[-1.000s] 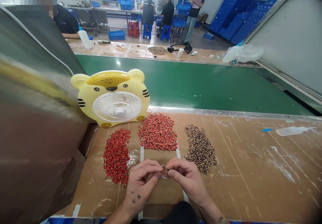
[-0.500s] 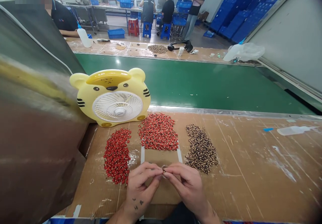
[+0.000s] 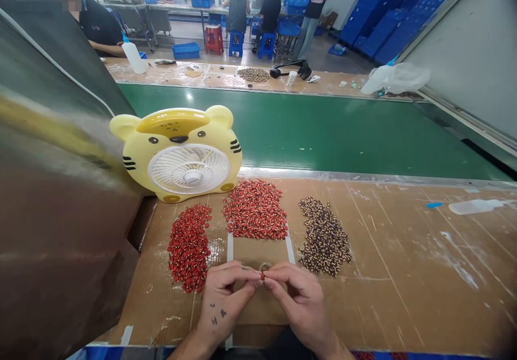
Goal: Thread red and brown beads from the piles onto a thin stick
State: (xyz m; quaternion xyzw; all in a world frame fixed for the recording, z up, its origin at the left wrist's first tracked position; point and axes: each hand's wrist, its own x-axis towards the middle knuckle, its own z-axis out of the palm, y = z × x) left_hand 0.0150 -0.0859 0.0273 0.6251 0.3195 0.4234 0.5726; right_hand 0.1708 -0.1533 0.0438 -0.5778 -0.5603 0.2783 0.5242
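Observation:
My left hand point(image 3: 226, 298) is closed in a pinch on a small red piece point(image 3: 262, 276). Fingertip to fingertip with it, my right hand point(image 3: 301, 298) pinches at the piece's other side; whatever lies between those fingers is too small to make out. Just behind the fingertips shows a small round ring-like thing point(image 3: 264, 267). Beyond both hands spreads a heap of small red pieces with dark and gold parts point(image 3: 255, 209). Another heap of red pieces point(image 3: 189, 247) lies to the left, and a heap of dark-and-gold pieces point(image 3: 325, 236) to the right.
A yellow animal-faced fan point(image 3: 177, 152) stands at the back left, beside a metal housing point(image 3: 60, 214). Past the cardboard-covered table point(image 3: 404, 274) runs a green conveyor belt point(image 3: 323, 128). A white squeeze bottle point(image 3: 474, 206) lies at right. Several people are across the room.
Both hands stay together in the same pinch, with fingers shifted slightly. More of the red piece shows between the fingertips. The view has tilted a little downward.

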